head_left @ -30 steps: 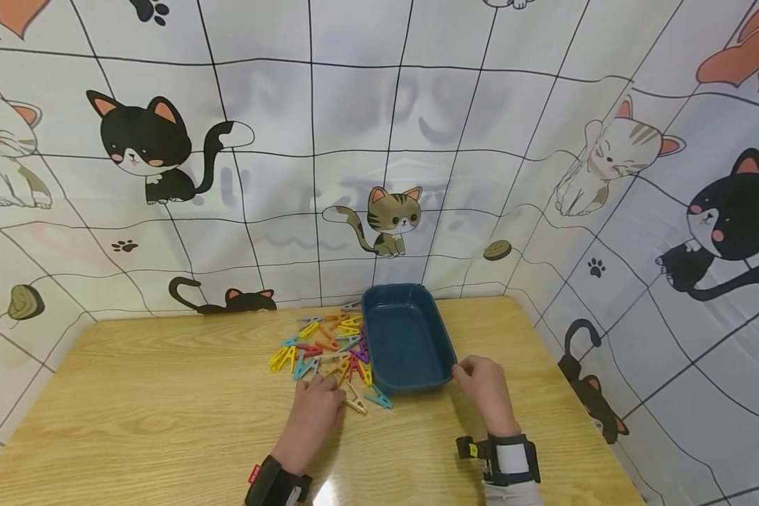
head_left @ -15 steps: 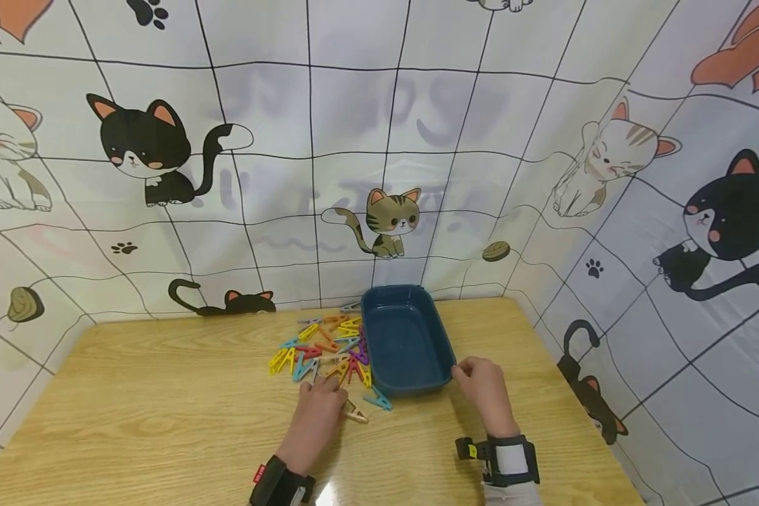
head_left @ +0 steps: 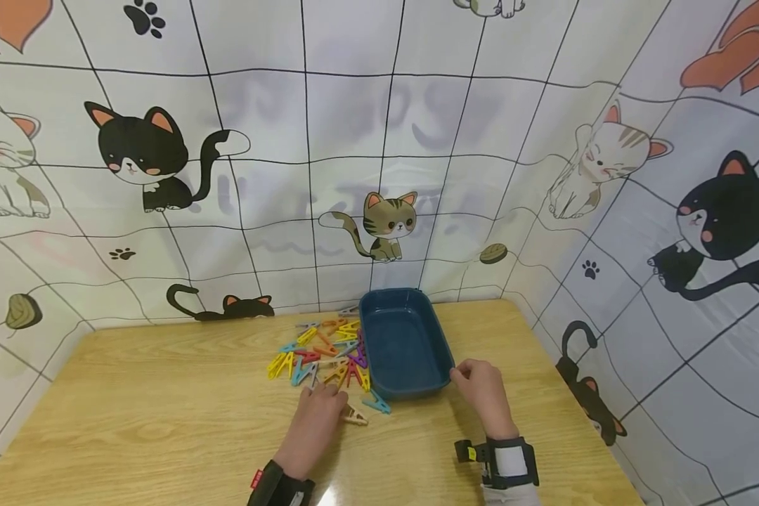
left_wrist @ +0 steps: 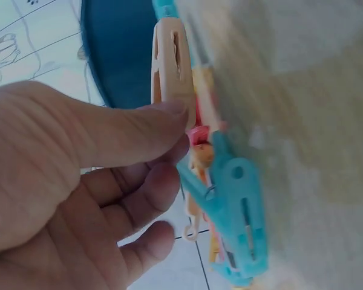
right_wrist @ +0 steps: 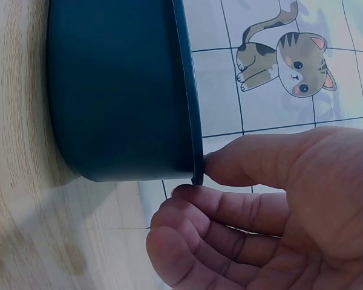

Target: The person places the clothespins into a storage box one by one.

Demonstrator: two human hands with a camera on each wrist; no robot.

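Left hand (head_left: 316, 424) in pinch on half-hidden beige clothespin (left_wrist: 173, 78), right hand (head_left: 483, 393) likewise on tray (head_left: 406, 346)

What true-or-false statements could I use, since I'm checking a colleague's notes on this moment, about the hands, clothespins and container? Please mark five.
1. The left hand pinches a beige clothespin. True.
2. The right hand is at the near right corner of the blue container. True.
3. The pile of clothespins lies inside the blue container. False: it lies on the wooden table, to the container's left.
4. All the clothespins in the pile are yellow. False: red, blue, orange and purple ones show too.
5. A light blue clothespin lies by the container's near left corner. True.
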